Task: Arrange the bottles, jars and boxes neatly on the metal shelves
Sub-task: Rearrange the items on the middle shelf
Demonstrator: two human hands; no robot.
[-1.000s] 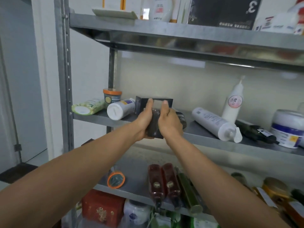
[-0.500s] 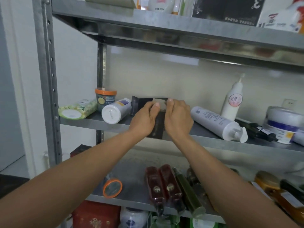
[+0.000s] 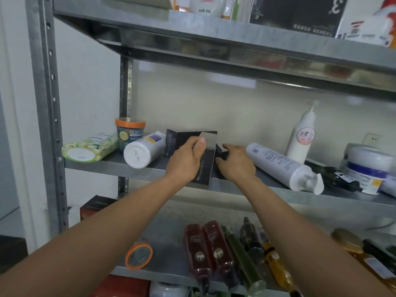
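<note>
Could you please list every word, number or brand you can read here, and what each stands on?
"ZCOLY": orange-lidded tub.
"300": white bottle, top shelf.
"3": black box, top shelf.
Too blurred to read: the pink label on the pump bottle, the print on the lying white tube, the dark box in the left hand.

A glossy black box (image 3: 204,168) stands upright at the front edge of the middle metal shelf (image 3: 96,166).
</note>
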